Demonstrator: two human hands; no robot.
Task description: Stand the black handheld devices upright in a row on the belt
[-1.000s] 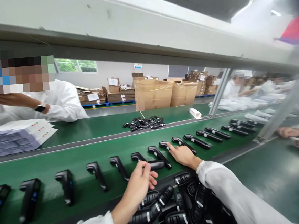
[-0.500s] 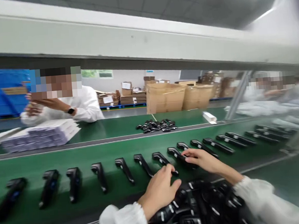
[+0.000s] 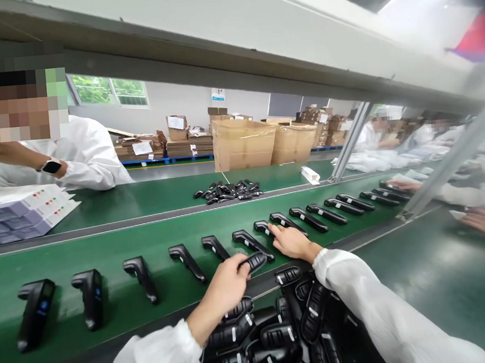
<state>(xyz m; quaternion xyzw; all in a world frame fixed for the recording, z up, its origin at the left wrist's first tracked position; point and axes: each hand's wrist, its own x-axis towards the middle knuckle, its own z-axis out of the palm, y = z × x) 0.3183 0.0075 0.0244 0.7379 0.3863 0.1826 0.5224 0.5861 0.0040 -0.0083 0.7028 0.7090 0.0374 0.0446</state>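
My left hand [image 3: 227, 280] pinches a black ribbed oval part [image 3: 253, 263] between thumb and fingers, just above the belt's near edge. My right hand [image 3: 291, 241] reaches over the belt, its fingers closed on the head of a black pistol-shaped handheld device [image 3: 263, 226]; much of that device is hidden behind the hand. More of these devices lie in a row on the green belt, such as one with a small blue-lit display [image 3: 91, 297]. Below my hands is a heap of black ribbed parts [image 3: 275, 335], several with white strips.
Beyond the belt, a pile of small black parts [image 3: 228, 191] and a white box [image 3: 310, 175] lie on a green surface. Stacked white cartons [image 3: 22, 213] stand before a co-worker [image 3: 89, 151]. A metal post [image 3: 351, 142] and an overhead beam [image 3: 198, 50] frame the station. Other workers sit at right.
My left hand, earlier with no part visible in it, now holds a ribbed part. My right hand has moved to a device's head. The view has turned right, shifting the background left.
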